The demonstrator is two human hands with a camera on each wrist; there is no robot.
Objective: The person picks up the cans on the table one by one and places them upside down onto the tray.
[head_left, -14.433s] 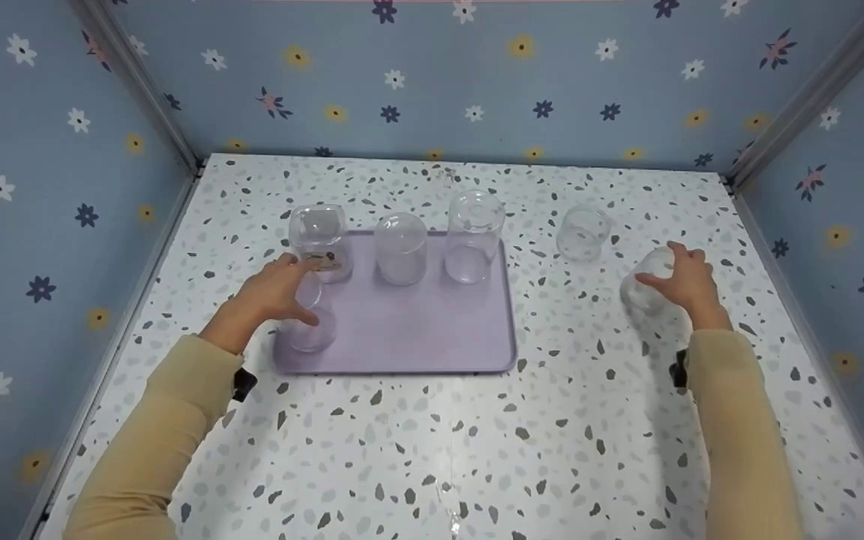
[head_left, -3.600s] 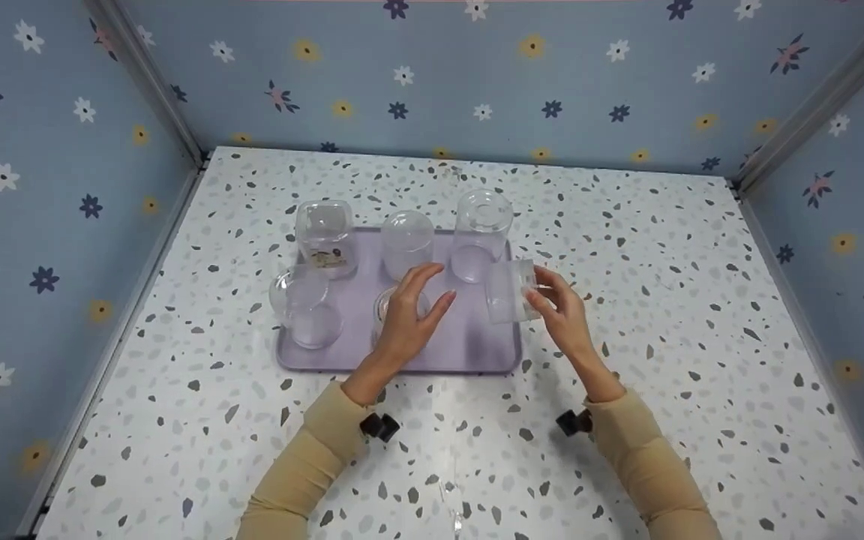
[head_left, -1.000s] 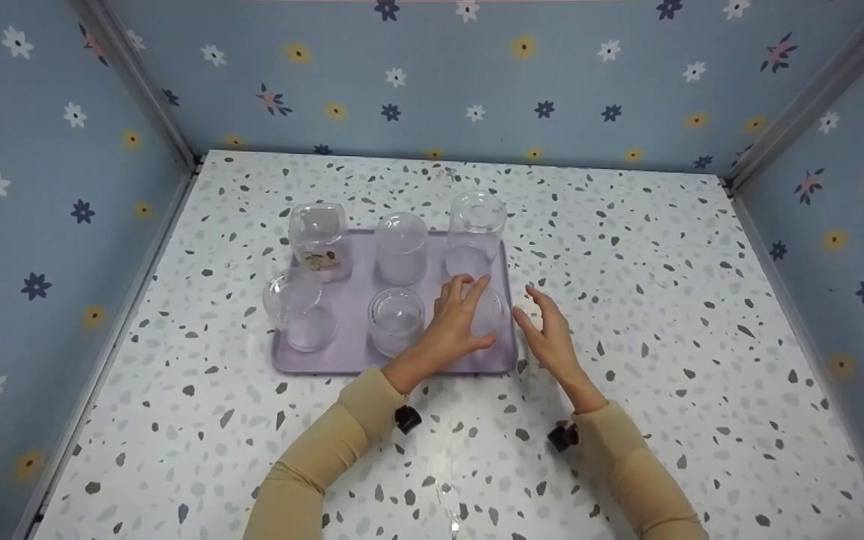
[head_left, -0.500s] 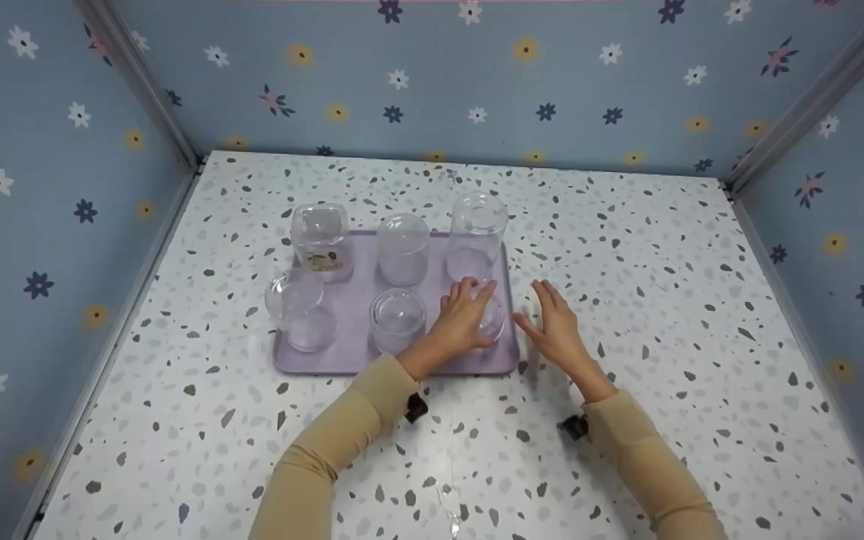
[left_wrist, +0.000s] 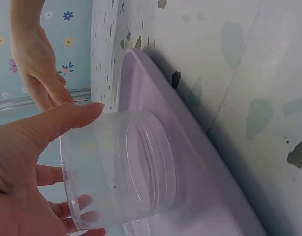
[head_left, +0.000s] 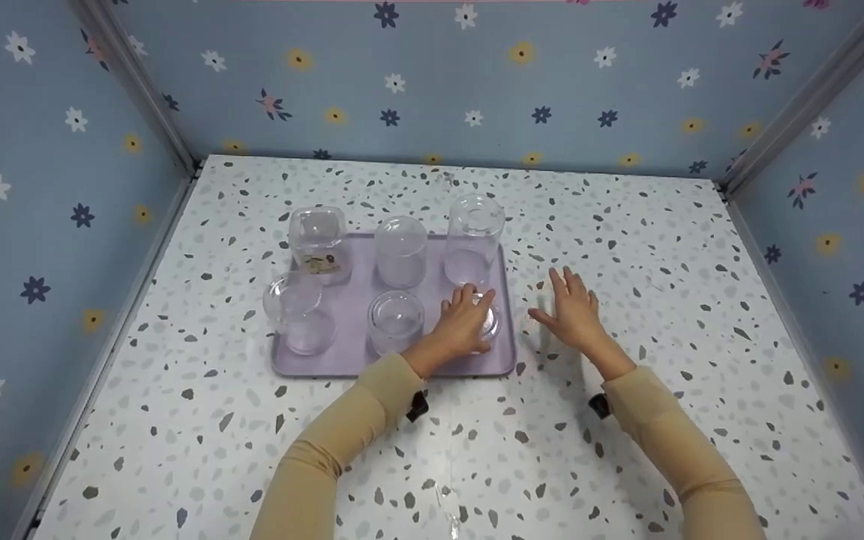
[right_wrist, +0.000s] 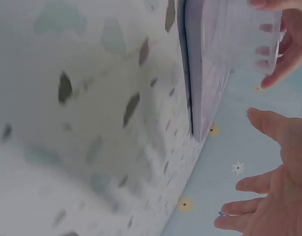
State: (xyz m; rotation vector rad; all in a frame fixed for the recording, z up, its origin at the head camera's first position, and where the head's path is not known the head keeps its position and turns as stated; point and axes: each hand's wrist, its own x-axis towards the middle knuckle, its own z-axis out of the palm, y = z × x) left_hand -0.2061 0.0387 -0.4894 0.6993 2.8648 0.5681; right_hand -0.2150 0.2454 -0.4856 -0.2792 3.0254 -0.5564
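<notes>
A short clear plastic jar (left_wrist: pixel 111 162) stands at the front right corner of the lilac tray (head_left: pixel 349 330), its ridged rim toward the tray. My left hand (head_left: pixel 462 326) holds it from above, thumb on one side and fingers on the other, as the left wrist view shows. Outside the tray's right edge, my right hand (head_left: pixel 573 311) hovers with spread fingers and nothing in it. Beside the held jar is another short clear jar (head_left: pixel 396 322). A round clear jar (head_left: pixel 293 307) stands at the front left.
Along the tray's back stand a square clear jar (head_left: pixel 319 244) with a printed label, a round jar (head_left: pixel 402 251) and a tall jar (head_left: pixel 475 236). The speckled table (head_left: pixel 664 262) meets flowered walls (head_left: pixel 432 82) at the back and sides.
Two jars once on the table at right are now on the tray. The right hand held one sideways 3.6 s ago, and has since let go and drawn away right. The left hand now holds it.
</notes>
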